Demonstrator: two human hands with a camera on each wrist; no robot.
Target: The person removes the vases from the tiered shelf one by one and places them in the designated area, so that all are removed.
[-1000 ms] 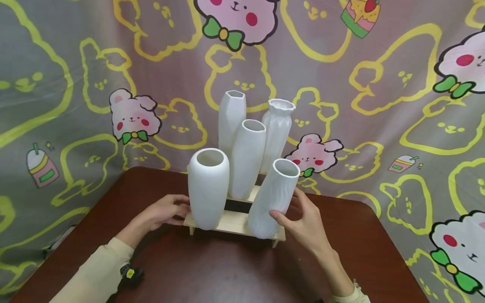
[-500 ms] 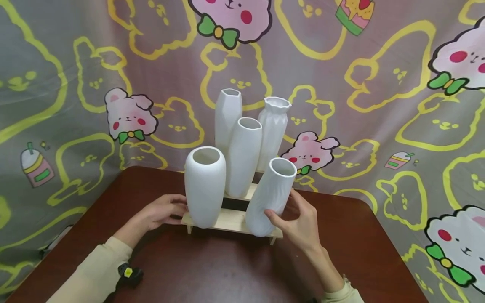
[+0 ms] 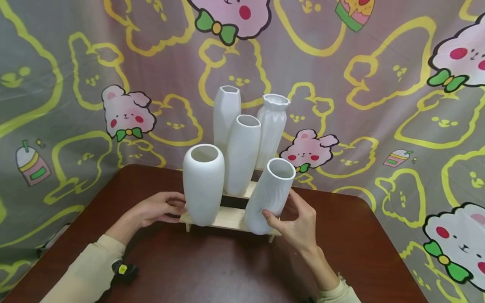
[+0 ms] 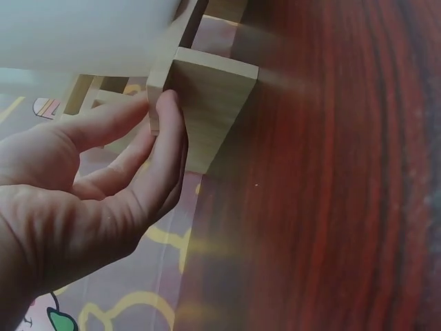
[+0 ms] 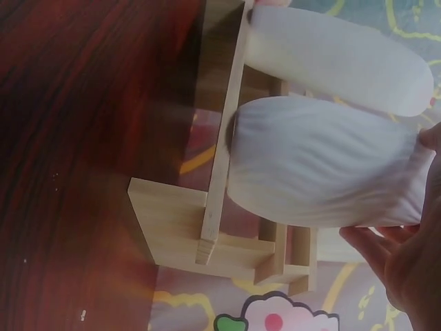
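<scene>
My left hand (image 3: 162, 207) pinches the left end of a pale wooden tiered stand (image 3: 231, 219); in the left wrist view its fingertips lie on both faces of the front board. With thumb and fingers, my right hand (image 3: 297, 225) grips a white vase with wavy ridges (image 3: 265, 202) at the right of the front step. That vase has its base at the board. A smooth, wide white vase (image 3: 203, 185) stands on the left of this step. Behind are a slim white vase (image 3: 242, 155), a faceted one (image 3: 226, 113) and one with a ruffled rim (image 3: 273, 122).
The stand is on a dark reddish-brown wooden table (image 3: 212, 269). A cloth with cartoon rabbits (image 3: 129, 111) hangs close behind and along the sides. Near my left sleeve is a small black object with a yellow patch (image 3: 124, 270).
The head view has shifted slightly, so the stand and vases appear a little further left and up. Both hands keep their hold on the stand and the ridged vase.
</scene>
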